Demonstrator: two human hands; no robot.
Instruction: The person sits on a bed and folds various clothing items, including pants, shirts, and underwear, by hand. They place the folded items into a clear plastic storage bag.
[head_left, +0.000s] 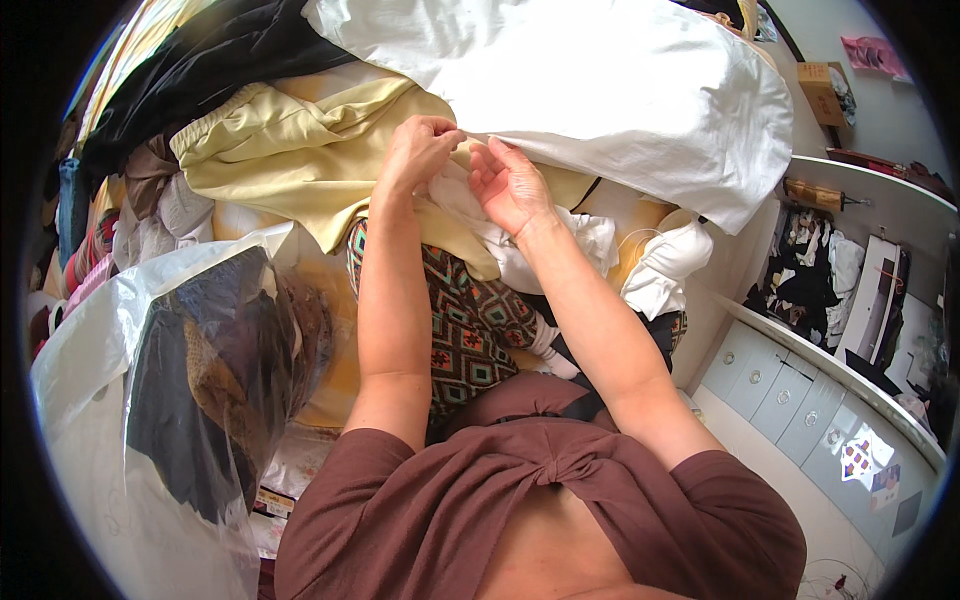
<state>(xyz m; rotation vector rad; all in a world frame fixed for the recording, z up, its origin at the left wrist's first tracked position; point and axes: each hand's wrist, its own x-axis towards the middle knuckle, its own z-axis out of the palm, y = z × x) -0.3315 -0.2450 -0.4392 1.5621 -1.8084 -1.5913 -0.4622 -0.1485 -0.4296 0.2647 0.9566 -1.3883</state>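
Note:
A large white cloth garment lies spread across the top of the view, its lower edge near both hands. My left hand is above pale yellow trousers with an elastic waist, its fingers bent close to the white edge; whether they pinch cloth cannot be told. My right hand is beside it, palm up, fingers loosely curled and apart, its fingertips near the white edge. Beneath the hands lie a crumpled white garment and a patterned brown and teal cloth. A white bra-like garment is to the right.
A clear plastic bag with dark clothes stands at left. Black cloth lies at the upper left, above more piled clothes. On the right are a cabinet with pale blue drawers, a shelf of clothes and a cardboard box.

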